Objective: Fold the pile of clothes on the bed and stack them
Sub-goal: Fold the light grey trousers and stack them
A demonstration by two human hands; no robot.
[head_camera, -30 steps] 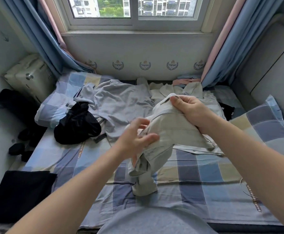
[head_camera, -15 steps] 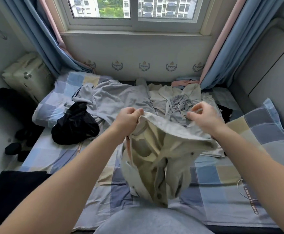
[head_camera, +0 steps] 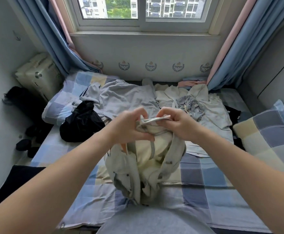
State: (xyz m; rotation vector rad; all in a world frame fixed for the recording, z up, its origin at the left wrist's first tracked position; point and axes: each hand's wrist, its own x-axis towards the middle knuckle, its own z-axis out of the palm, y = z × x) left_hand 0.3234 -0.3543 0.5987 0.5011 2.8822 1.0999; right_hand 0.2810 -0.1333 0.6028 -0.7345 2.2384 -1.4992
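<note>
Barely begun, by the look of it. Pinching the beige garment (head_camera: 148,166) by its top edge at frame centre, fingers of left hand (head_camera: 129,127) and right hand (head_camera: 180,125) clamped on cloth, dangling it over the bed (head_camera: 205,191). Left to fold, upper middle: grey shirt (head_camera: 126,98), cream top (head_camera: 213,112), black garment (head_camera: 80,122). No stack in view.

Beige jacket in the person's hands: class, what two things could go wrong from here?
1. The left hand and right hand pinch the beige jacket close together, so it hangs bunched and may fold crooked.
2. The loose grey shirt lies on the bed just beyond it; spread out, the jacket could tangle with it.
</note>
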